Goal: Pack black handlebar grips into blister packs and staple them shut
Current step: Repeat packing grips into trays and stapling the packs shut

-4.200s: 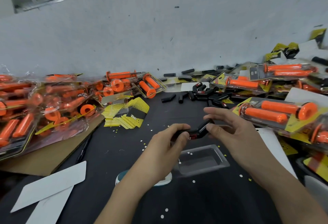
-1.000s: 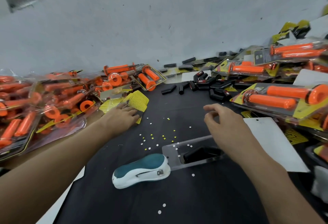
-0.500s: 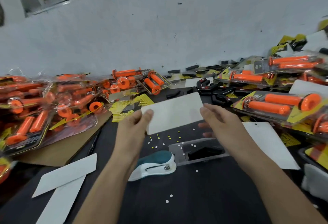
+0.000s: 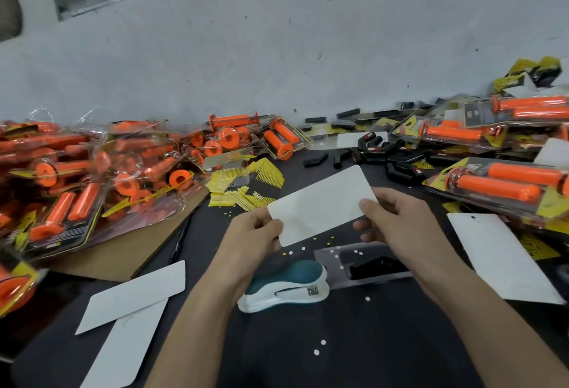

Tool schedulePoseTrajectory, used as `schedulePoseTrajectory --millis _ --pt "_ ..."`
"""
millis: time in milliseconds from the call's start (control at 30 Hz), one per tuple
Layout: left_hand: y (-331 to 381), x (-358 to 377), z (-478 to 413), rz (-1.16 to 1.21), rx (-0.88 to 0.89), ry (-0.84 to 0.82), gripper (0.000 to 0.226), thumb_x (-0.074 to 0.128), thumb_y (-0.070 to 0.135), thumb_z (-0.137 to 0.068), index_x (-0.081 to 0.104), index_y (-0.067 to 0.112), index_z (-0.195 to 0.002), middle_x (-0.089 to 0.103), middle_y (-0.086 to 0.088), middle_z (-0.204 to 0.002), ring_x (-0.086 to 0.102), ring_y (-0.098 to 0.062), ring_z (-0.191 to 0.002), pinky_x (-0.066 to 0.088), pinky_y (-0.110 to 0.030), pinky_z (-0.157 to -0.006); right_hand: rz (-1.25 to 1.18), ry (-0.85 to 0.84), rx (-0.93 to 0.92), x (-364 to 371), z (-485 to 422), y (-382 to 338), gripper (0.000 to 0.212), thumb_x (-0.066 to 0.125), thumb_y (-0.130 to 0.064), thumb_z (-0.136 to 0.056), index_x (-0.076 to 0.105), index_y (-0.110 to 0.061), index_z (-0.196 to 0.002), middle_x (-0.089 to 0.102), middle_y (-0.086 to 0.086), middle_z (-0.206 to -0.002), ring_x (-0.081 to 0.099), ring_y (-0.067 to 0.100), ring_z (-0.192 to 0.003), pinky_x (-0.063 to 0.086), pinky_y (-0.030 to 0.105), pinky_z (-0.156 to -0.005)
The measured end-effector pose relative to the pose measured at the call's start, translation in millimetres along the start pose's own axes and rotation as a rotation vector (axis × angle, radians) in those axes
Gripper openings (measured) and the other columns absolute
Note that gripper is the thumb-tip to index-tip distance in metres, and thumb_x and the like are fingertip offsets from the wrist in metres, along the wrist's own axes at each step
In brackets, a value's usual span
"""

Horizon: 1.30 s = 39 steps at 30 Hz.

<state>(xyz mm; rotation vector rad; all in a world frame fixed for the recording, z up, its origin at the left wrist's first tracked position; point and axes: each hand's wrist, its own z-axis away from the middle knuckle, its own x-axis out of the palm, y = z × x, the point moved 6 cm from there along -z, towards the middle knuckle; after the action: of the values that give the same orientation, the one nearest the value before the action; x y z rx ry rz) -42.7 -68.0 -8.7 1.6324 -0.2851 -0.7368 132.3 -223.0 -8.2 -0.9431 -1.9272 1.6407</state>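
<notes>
Hands (image 4: 257, 233) (image 4: 397, 221) on blank white card (image 4: 320, 206)

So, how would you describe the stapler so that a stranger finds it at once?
On the black table, look near its middle, just below the white card held up in the air. The stapler lies there beside the clear blister tray. It alone is teal and white among orange, yellow and black things.

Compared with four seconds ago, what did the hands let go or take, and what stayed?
The left hand and right hand let go of the black grip, which now lies in the clear tray. The left hand fetched a white card from the left; both now hold it by its ends. The stapler and orange packs stayed put.
</notes>
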Motion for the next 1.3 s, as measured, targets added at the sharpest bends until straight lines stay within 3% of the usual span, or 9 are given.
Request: schedulePoseTrajectory --millis 133,233,400,500,667,833,1000,1167,1300 --pt "-0.4 -1.4 0.7 -0.041 0.029 -0.014 0.019 0.055 0.012 -0.092 0.051 0.011 -0.073 0.042 -0.008 -0.068 0.041 -0.016 -0.061 0.037 -0.025 -0.057 -0.007 0.022 0.01 -0.2 -0.5 -0.7 0.018 0.056 -0.021 -0.1 0.068 -0.034 -0.101 0.075 -0.005 -0.077 0.072 0.013 -0.065 0.057 0.032 -0.072" --pt "0.3 -7.9 0.4 -0.175 0.079 0.037 0.02 0.056 0.016 -0.093 0.055 0.005 -0.076 0.055 -0.001 -0.063 0.054 -0.012 -0.053 0.044 -0.023 -0.053 0.001 0.008 0.014 5.1 1.2 -1.9 0.017 0.055 -0.021 -0.1 0.068 -0.032 -0.099 0.075 -0.003 -0.076 0.071 0.014 -0.065 0.057 0.033 -0.074" --pt "-2.2 -9.8 1.0 -0.463 0.157 0.11 0.021 0.051 0.025 -0.099 0.07 0.02 -0.105 0.069 0.004 -0.105 0.063 -0.014 -0.095 0.046 -0.031 -0.077 0.04 0.016 0.001 14.4 5.0 -3.5 0.019 0.053 -0.02 -0.101 0.067 -0.032 -0.099 0.074 -0.005 -0.073 0.07 0.01 -0.064 0.053 0.026 -0.068" --pt "-5.2 -18.6 -2.9 -0.551 0.134 0.225 0.04 0.044 0.027 -0.101 0.052 0.021 -0.14 0.063 0.001 -0.124 0.057 -0.017 -0.112 0.042 -0.031 -0.085 0.037 0.039 0.008 13.7 5.3 -3.4 0.019 0.053 -0.019 -0.1 0.066 -0.032 -0.097 0.074 -0.007 -0.073 0.071 0.01 -0.066 0.054 0.027 -0.069" --pt "-5.7 -28.2 -19.6 -0.229 0.031 0.221 0.064 0.041 0.017 -0.099 0.017 0.024 -0.157 0.068 0.006 -0.067 0.059 -0.006 -0.051 0.046 -0.025 -0.052 -0.047 0.097 0.035 6.3 5.2 0.4 0.02 0.054 -0.017 -0.099 0.067 -0.03 -0.092 0.075 -0.005 -0.075 0.073 0.012 -0.069 0.057 0.028 -0.071" --pt "4.8 -21.2 -21.7 -0.188 0.084 0.236 0.059 0.043 0.02 -0.099 0.028 0.03 -0.154 0.067 0.008 -0.067 0.058 -0.002 -0.049 0.047 -0.025 -0.051 -0.073 0.11 0.079 1.3 6.3 6.2 0.018 0.055 -0.016 -0.098 0.069 -0.027 -0.092 0.076 -0.002 -0.077 0.074 0.013 -0.072 0.057 0.031 -0.075" --pt "15.8 8.2 -8.7 0.044 0.053 0.045 0.033 0.049 0.034 -0.102 0.057 0.022 -0.132 0.073 -0.001 -0.098 0.072 -0.018 -0.079 0.062 -0.041 -0.076 -0.13 0.141 0.089 -12.2 5.7 5.0 0.015 0.057 -0.015 -0.098 0.07 -0.022 -0.098 0.076 -0.001 -0.077 0.074 0.013 -0.072 0.058 0.023 -0.069" --pt "23.0 24.0 -0.9 0.126 0.086 -0.039 0.015 0.052 0.014 -0.101 0.063 0.022 -0.109 0.074 0.003 -0.079 0.065 -0.012 -0.062 0.053 -0.025 -0.053 -0.16 0.108 0.082 -14.0 9.1 2.9 0.014 0.057 -0.019 -0.1 0.069 -0.018 -0.107 0.076 -0.002 -0.084 0.074 0.012 -0.077 0.059 0.021 -0.068" --pt "6.9 -3.2 -8.1 -0.122 0.007 0.076 0.024 0.041 0.006 -0.096 0.064 0.01 -0.09 0.058 -0.006 -0.066 0.051 -0.015 -0.055 0.043 -0.028 -0.052 0.395 0.084 -0.09 -24.4 14.3 2.0 0.035 0.05 -0.04 -0.1 0.054 -0.038 -0.135 0.066 -0.016 -0.113 0.061 -0.003 -0.1 0.048 0.022 -0.086"
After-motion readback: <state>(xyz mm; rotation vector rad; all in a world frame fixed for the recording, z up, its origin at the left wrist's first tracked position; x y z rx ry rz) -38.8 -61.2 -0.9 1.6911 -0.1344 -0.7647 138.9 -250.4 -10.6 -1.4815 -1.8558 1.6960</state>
